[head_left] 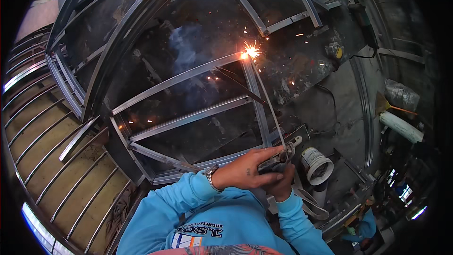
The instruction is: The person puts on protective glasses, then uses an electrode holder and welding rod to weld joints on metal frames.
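Note:
Both my hands are closed on a dark welding electrode holder [273, 163]. My left hand [247, 170], with a metal watch at its wrist, lies over it with the fingers reaching toward its jaw. My right hand [283, 186] grips it from below and is partly hidden by the left. A long thin welding rod [269, 97] runs from the holder to the far right corner of a metal frame [181, 81]. Bright sparks [251, 51] burst at the rod's tip, where two square steel tubes meet. Bluish smoke [186, 42] drifts left of the sparks.
More steel tube frames [243, 4] stand at the far side and left. A barred metal railing [61, 160] lies at left. Right of my hands is a white bucket [317, 166]. An angle grinder [361, 16] rests far right. Another person [363, 229] is at lower right.

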{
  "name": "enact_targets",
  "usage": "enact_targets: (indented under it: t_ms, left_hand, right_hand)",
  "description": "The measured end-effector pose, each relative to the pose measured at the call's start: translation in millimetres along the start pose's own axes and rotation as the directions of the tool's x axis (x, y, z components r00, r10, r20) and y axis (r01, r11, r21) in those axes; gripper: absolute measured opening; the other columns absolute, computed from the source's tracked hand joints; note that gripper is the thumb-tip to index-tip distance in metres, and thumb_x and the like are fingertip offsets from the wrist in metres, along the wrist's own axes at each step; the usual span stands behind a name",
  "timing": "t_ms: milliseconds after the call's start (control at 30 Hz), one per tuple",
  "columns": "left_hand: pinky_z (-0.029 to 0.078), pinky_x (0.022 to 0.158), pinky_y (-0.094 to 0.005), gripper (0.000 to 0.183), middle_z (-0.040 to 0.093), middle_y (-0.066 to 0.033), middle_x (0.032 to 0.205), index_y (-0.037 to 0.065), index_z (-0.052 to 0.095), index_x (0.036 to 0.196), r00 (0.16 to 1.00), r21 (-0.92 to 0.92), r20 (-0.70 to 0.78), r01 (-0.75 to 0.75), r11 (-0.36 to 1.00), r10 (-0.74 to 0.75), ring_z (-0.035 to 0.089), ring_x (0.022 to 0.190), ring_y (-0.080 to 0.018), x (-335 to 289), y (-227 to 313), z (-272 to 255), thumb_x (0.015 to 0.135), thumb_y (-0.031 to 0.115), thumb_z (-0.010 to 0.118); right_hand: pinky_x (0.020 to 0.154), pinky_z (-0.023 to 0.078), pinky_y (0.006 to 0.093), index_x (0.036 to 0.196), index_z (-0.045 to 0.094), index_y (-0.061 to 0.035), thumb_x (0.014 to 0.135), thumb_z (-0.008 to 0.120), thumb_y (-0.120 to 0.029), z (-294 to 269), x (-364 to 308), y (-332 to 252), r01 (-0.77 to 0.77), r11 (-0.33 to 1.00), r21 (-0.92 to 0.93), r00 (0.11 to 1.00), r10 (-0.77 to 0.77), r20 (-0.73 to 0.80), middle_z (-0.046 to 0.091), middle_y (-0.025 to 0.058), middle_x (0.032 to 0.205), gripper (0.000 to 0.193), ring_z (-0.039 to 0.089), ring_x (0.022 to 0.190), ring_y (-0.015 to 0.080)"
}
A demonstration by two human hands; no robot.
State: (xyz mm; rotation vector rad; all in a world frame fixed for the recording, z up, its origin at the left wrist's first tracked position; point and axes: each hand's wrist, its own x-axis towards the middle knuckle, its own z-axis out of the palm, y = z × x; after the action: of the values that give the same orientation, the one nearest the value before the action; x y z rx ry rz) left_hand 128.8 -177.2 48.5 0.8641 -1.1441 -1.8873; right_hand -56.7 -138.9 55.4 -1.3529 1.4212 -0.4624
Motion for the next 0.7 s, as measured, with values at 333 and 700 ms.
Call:
enact_targets:
  t_ms: [333, 700]
  left_hand:
    - [0.050, 0.095, -0.0392, 0.063, 0.068, -0.0149, 0.113, 0.006, 0.046, 0.145, 0.997, -0.067, 0.011, 0.080, 0.995, -0.079, 0.065, 0.107, -0.0239, -1.0, -3.6, -2.9, 0.089, 0.019, 0.073]
    - [0.051, 0.086, -0.0420, 0.058, 0.069, -0.0203, 0.109, 0.008, 0.051, 0.141, 0.993, -0.151, 0.007, 0.121, 0.981, -0.121, 0.068, 0.097, -0.0327, 4.4, 9.5, -7.5, 0.088, 0.020, 0.073]
  right_hand:
    - [0.068, 0.057, 0.0384, 0.108, 0.059, -0.0026, 0.069, 0.085, -0.028, 4.4, 19.2, -33.3, 0.092, 0.990, -0.111, 0.993, -0.099, -0.062, 0.071, 0.0131, 0.085, 0.053, 0.074, 0.078, 0.0307]
    - [0.063, 0.057, 0.0380, 0.104, 0.059, -0.0018, 0.072, 0.083, -0.034, 1.4, 21.0, -27.9, 0.049, 0.990, -0.131, 0.998, -0.054, -0.034, 0.070, 0.0109, 0.081, 0.051, 0.073, 0.072, 0.0268]
